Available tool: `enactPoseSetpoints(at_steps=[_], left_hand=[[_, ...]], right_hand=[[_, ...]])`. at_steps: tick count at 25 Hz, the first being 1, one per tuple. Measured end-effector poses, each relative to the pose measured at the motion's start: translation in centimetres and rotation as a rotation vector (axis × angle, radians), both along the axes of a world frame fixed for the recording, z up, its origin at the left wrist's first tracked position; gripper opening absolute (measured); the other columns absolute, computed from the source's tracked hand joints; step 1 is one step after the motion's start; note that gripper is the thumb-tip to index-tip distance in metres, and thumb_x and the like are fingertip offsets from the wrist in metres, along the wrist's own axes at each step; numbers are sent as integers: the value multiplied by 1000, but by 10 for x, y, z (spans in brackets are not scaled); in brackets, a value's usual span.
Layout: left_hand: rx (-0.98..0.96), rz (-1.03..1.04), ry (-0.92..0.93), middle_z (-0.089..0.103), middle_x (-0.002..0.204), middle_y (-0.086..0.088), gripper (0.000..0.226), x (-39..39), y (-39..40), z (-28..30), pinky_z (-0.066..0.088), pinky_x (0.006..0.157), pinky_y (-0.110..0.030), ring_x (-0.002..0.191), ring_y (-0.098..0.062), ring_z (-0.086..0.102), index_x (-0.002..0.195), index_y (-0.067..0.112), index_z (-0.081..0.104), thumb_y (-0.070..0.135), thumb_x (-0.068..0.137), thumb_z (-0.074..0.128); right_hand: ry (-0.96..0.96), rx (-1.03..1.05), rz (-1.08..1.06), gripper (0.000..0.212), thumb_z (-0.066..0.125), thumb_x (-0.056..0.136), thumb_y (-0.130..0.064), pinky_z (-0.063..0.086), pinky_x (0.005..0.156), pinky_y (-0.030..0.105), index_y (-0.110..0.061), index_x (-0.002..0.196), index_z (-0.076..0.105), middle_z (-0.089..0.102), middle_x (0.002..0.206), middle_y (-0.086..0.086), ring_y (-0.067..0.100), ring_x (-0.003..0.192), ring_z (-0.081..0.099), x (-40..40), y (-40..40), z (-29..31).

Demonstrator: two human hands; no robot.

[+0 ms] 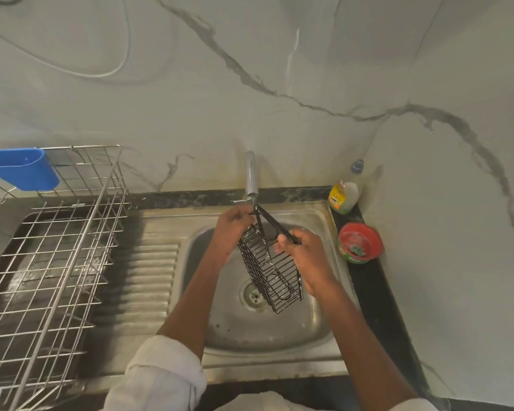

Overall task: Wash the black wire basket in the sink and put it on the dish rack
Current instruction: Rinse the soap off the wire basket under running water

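The black wire basket (272, 271) hangs tilted over the steel sink (315, 327), under the tap (251, 176), with water running onto it. My left hand (230, 232) grips its upper left rim near the handle. My right hand (304, 256) grips the black handle bar on the right side. The wire dish rack (51, 262) stands to the left of the sink, past the ribbed drainboard (149, 277).
A blue plastic cup (24, 169) hangs on the rack's back rail. On the dark ledge right of the sink stand a dish soap bottle (343, 195) and a red tub (359, 243) with a scrubber in it. The marbled wall is close behind and to the right.
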State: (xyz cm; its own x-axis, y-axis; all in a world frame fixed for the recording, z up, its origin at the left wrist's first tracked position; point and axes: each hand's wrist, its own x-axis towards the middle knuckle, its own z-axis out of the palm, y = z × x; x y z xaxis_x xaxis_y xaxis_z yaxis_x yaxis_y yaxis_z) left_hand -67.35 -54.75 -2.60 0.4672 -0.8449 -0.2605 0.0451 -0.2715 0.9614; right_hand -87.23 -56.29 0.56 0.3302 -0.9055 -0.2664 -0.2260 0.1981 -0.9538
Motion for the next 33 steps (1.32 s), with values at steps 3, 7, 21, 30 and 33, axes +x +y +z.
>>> enactPoseSetpoints(at_steps=[3, 7, 21, 30, 33], left_hand=[[7, 86, 13, 81, 106, -4, 17, 4, 7, 0, 56, 106, -51, 105, -27, 76, 108, 21, 77, 23, 91, 74], [2, 146, -4, 80, 102, 4, 7, 7, 14, 2, 52, 101, -35, 99, -12, 73, 105, 23, 76, 20, 102, 71], [18, 41, -117, 72, 116, 3, 33, -5, 0, 11, 49, 102, -37, 104, -14, 64, 134, 23, 71, 10, 109, 53], [44, -10, -135, 73, 127, 5, 29, -21, 10, 9, 48, 111, -39, 123, -17, 66, 135, 17, 67, 18, 106, 65], [41, 26, -164, 75, 120, 5, 21, -8, 20, 7, 51, 112, -45, 118, -19, 69, 126, 22, 69, 23, 105, 67]], right_hand=[[19, -26, -18, 13, 64, 101, -22, 45, 72, 24, -12, 100, 73, 78, 84, -1, 10, 87, 73, 14, 1, 3], [52, -79, -51, 20, 62, 102, -24, 44, 70, 22, -8, 96, 74, 77, 85, 3, 13, 84, 71, 29, -8, 8], [-39, -66, -201, 13, 68, 98, -19, 46, 75, 25, -18, 89, 76, 75, 79, 1, 12, 79, 69, 21, -22, 0], [-52, -67, -242, 14, 67, 99, -21, 50, 81, 30, -23, 87, 75, 74, 75, 0, 17, 81, 71, -6, -11, -9], [-20, -111, -181, 17, 68, 98, -27, 54, 83, 36, -23, 84, 76, 74, 74, 1, 20, 80, 71, 3, -9, -9]])
